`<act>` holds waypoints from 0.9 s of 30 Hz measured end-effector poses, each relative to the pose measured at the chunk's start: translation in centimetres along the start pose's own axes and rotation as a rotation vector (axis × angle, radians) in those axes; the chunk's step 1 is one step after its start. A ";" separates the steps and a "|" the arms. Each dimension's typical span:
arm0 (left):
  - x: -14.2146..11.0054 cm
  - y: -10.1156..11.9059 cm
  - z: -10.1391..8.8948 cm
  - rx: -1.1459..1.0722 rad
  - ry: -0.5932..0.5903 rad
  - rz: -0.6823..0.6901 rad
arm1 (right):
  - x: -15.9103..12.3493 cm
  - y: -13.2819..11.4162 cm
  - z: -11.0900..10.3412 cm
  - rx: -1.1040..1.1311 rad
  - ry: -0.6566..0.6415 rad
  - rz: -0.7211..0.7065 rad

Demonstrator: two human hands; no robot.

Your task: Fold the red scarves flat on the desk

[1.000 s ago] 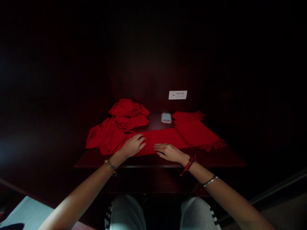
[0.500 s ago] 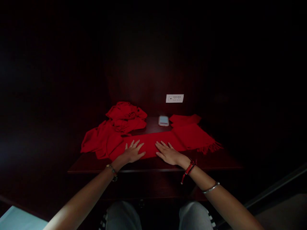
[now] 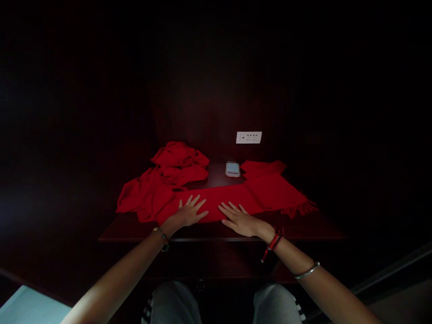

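A red scarf (image 3: 216,198) with a fringed end at the right lies across a dark wooden shelf. Both palms press on its flat middle stretch. My left hand (image 3: 191,213) rests there with fingers spread, near where the cloth turns wrinkled. To its right, my right hand (image 3: 239,220) also lies flat, its fingers apart and pointing up and left. Crumpled red cloth (image 3: 180,162) is heaped at the back left; whether it is all one piece with the scarf I cannot tell. The right part of the scarf is laid out smooth, with a fold line.
Behind the scarf lies a small pale rectangular object (image 3: 232,169), blurred over. A white socket plate (image 3: 249,137) sits on the dark back wall. The shelf (image 3: 324,229) has its front edge just before my wrists. My knees are below it.
My fingers have spread and flattened on the scarf since a second ago. Both hands have shifted slightly, and the view has tilted a little. The scarf lies much as before.
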State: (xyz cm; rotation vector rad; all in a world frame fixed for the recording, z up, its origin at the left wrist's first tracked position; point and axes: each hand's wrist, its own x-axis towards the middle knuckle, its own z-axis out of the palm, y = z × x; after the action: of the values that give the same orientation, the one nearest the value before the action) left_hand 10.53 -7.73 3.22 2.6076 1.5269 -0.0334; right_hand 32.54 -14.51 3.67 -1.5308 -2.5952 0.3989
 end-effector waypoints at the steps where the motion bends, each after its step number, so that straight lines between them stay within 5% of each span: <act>1: 0.1 0.3 -0.2 0.001 0.003 -0.004 | 0.4 -0.3 -0.2 0.003 0.008 0.008; 7: 0.1 1.5 0.1 0.043 0.083 -0.009 | 2.0 -1.1 -0.1 -0.042 -0.056 0.046; 16: -0.1 0.6 0.4 0.065 0.139 0.000 | -0.2 1.4 -1.3 -0.065 -0.051 0.214; 21: 0.3 -1.4 0.8 0.157 0.258 -0.182 | 4.0 -0.5 -2.1 -0.042 0.073 0.165; 27: -0.1 -2.9 1.4 0.160 0.233 -0.220 | 8.9 -3.5 0.4 -0.012 0.003 0.044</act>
State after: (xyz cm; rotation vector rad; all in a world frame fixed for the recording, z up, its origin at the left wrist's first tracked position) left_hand 7.95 -6.59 1.61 2.6251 1.9617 0.1392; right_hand 25.12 -8.49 3.83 -1.5941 -2.5702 0.3849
